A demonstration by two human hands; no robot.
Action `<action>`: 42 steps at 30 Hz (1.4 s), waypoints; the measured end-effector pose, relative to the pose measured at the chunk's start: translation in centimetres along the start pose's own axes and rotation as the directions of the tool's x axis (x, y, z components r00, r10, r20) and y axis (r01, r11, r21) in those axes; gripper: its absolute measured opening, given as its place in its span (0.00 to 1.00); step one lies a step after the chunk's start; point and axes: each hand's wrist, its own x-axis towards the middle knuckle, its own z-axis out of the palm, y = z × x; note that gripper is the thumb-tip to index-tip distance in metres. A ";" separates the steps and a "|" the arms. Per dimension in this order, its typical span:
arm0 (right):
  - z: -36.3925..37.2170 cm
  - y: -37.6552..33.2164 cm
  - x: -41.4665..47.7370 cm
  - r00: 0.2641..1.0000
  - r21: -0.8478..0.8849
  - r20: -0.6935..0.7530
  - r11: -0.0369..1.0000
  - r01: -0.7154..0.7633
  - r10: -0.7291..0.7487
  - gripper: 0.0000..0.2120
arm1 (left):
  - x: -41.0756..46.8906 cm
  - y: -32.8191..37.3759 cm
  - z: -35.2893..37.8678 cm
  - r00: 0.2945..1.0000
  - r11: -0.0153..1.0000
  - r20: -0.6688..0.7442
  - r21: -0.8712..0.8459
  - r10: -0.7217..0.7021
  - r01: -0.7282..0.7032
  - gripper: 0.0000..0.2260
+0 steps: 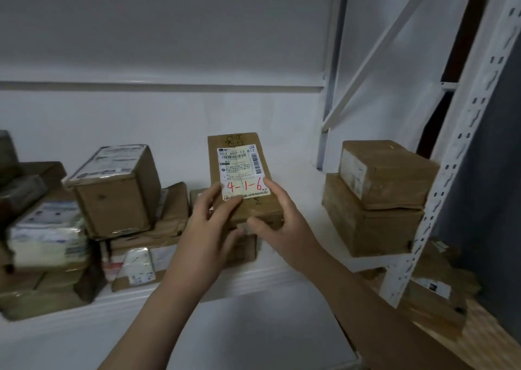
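Observation:
A brown cardboard parcel (pixel 239 144) is held up over the white shelf (pixel 282 274), its top facing me. Its white shipping label carries "4-1-6" in red marker. My left hand (pixel 208 228) grips the parcel's near left corner, fingers curled onto the label's lower edge. My right hand (pixel 282 223) holds the near right corner, thumb on the front face and fingers along the side. Another brown box (pixel 248 245) sits under the parcel, mostly hidden by my hands.
Several taped parcels are stacked at the left (pixel 112 189). Two brown boxes (pixel 375 197) are stacked at the right beside the perforated white upright (pixel 439 189). More parcels (pixel 434 293) lie on a lower wooden surface at the right.

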 end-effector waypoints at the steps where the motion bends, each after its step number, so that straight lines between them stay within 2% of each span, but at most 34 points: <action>1: 0.8 0.0 0.4 1.000 -0.013 0.020 1.000 0.018 -0.018 0.31 | -0.1 -0.6 -0.6 1.000 0.999 0.004 0.035 -0.017 0.017 0.23; 3: 2.3 0.0 1.1 0.996 -0.105 -0.007 0.990 0.090 -0.091 0.28 | -0.2 -1.7 -1.5 0.998 0.995 0.023 0.079 -0.065 0.063 0.23; 6: 3.9 0.0 1.7 0.962 -0.282 -0.129 0.939 0.197 -0.241 0.19 | 0.2 -2.6 -2.1 0.987 0.982 0.078 0.142 -0.139 0.127 0.24; 8: 4.6 0.3 1.8 0.944 -0.364 -0.168 0.908 0.208 -0.284 0.17 | 0.6 -2.9 -2.2 0.979 0.972 0.134 0.197 -0.157 0.129 0.24; 10: 4.8 0.6 1.8 0.946 -0.415 -0.142 0.886 0.209 -0.290 0.16 | 0.5 -3.3 -2.2 0.979 0.959 0.150 0.268 -0.138 0.094 0.22; 15: 4.4 1.3 1.9 0.966 -0.449 -0.034 0.867 0.216 -0.258 0.16 | -0.2 -3.8 -1.7 0.998 0.901 -0.015 0.430 -0.060 0.061 0.14; 17: 3.9 1.3 1.9 0.969 -0.468 -0.004 0.857 0.216 -0.247 0.17 | 0.0 -3.2 -1.6 0.998 0.878 -0.049 0.475 -0.048 0.065 0.15; 20: 2.6 1.4 1.5 0.976 -0.501 0.016 0.843 0.194 -0.215 0.19 | 0.8 -2.2 -1.2 0.998 0.885 -0.034 0.461 -0.059 0.068 0.14; 22: 1.2 1.3 1.1 0.976 -0.538 -0.039 0.827 0.162 -0.216 0.18 | 1.4 -1.4 -0.7 0.999 0.898 -0.028 0.439 -0.033 0.042 0.11; 24: -0.8 1.1 0.7 0.959 -0.589 -0.116 0.795 0.144 -0.259 0.16 | 2.2 -0.2 0.2 1.000 0.916 -0.006 0.401 -0.003 0.006 0.12; 26: -3.3 0.7 0.3 0.910 -0.675 -0.206 0.726 0.134 -0.360 0.14 | 2.9 1.4 1.4 0.999 0.933 0.012 0.356 0.040 -0.041 0.12; 29: -7.9 0.2 -0.4 0.831 -0.797 -0.332 0.604 0.007 -0.447 0.15 | 3.1 4.1 3.8 0.991 0.939 0.041 0.319 0.124 -0.131 0.11; 31: -11.3 0.0 -0.8 0.795 -0.850 -0.418 0.498 -0.171 -0.440 0.19 | 3.0 5.9 5.6 0.983 0.942 0.078 0.282 0.165 -0.180 0.11; 34: -15.9 -0.4 -0.9 0.810 -0.842 -0.526 0.294 -0.452 -0.259 0.32 | 3.2 8.0 8.2 0.975 0.954 0.120 0.216 0.186 -0.208 0.11; 36: -18.0 -0.5 -0.5 0.835 -0.839 -0.535 0.196 -0.507 -0.131 0.37 | 3.6 9.1 9.8 0.972 0.962 0.143 0.174 0.187 -0.211 0.11; 37: -18.6 -0.5 -0.2 0.840 -0.832 -0.538 0.206 -0.515 -0.069 0.39 | 3.9 9.6 10.5 0.970 0.965 0.154 0.154 0.190 -0.214 0.12; 39: -19.1 -0.5 0.5 0.826 -0.777 -0.564 0.324 -0.540 0.022 0.41 | 4.4 10.2 11.9 0.966 0.970 0.181 0.120 0.187 -0.210 0.13; 40: -19.1 -0.4 0.8 0.814 -0.744 -0.580 0.384 -0.546 0.034 0.41 | 4.7 10.4 12.6 0.964 0.973 0.196 0.111 0.178 -0.202 0.13; 42: -18.9 -0.3 1.3 0.799 -0.716 -0.602 0.436 -0.545 0.010 0.39 | 5.2 10.7 14.0 0.964 0.982 0.218 0.077 0.155 -0.175 0.13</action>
